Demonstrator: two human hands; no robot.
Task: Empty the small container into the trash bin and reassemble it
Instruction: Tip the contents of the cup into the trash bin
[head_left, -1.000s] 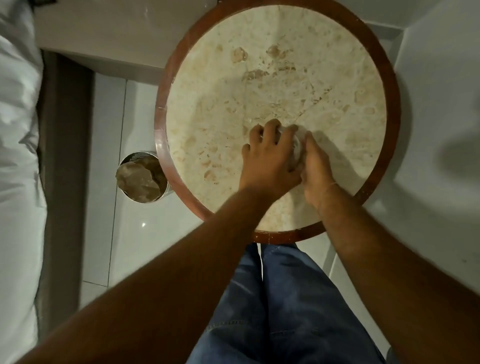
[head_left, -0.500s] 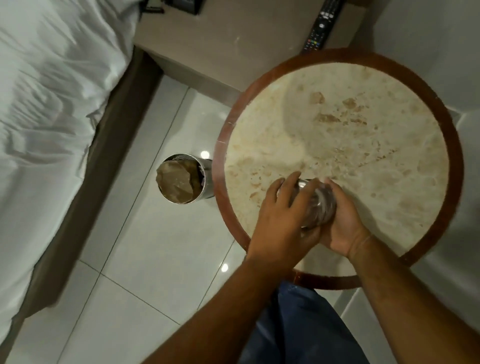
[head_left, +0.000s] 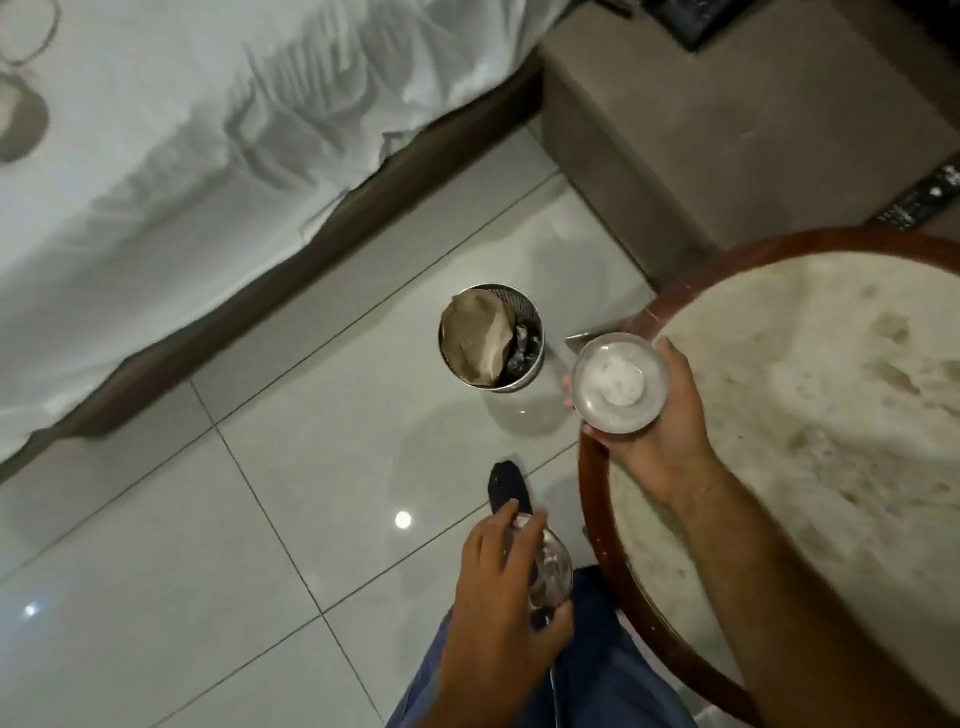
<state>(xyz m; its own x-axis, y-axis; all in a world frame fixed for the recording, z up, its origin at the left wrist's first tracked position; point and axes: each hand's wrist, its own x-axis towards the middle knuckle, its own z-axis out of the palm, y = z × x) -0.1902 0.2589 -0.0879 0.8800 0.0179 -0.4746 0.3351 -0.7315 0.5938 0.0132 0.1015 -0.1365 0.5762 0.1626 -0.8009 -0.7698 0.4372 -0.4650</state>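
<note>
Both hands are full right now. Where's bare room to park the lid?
The marble tabletop right of the right hand looks bare up to its wooden rim. Floor tiles left of the left hand are open too. It is crowded between the trash bin, the container and the table edge.

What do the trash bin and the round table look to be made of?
Trash bin: looks like shiny metal, its wall perforated or meshed near the rim, with crumpled brown paper inside. Round table: mottled beige top, apparently marble or similar stone, ringed by a glossy reddish-brown rim, probably varnished wood.
</note>
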